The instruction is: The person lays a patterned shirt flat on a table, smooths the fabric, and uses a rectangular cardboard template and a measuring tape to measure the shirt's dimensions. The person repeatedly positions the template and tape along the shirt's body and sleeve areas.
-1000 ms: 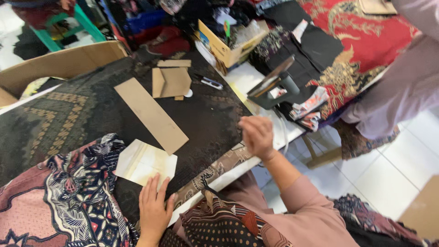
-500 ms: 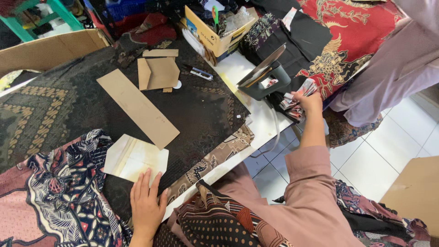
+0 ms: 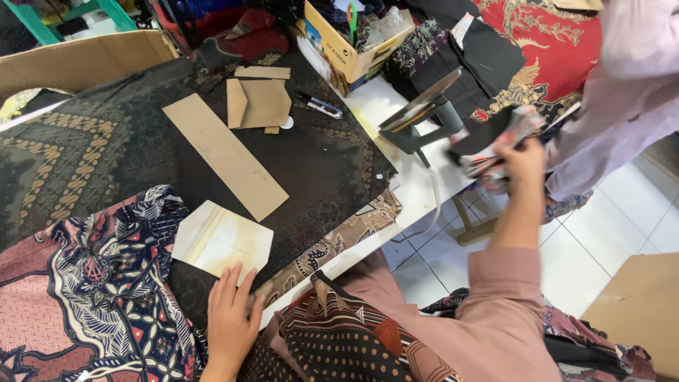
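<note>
Left hand (image 3: 231, 322) lies flat, fingers spread and holding nothing, on the dark patterned cloth (image 3: 311, 163) at the near table edge — fingertips just touching the pale cream paper template (image 3: 221, 239). Right hand (image 3: 522, 159) reaches out past the table's right side, fingers closed around a blurred multicoloured fabric bundle (image 3: 495, 145) — just beside the dark tilted stand (image 3: 421, 117). Long brown cardboard strip (image 3: 225, 155) lies well clear of both hands.

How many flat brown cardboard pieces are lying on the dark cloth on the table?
3: a long strip in the middle, a folded piece beyond it, and a short strip behind that. Others may be hidden under the fabric.
</note>
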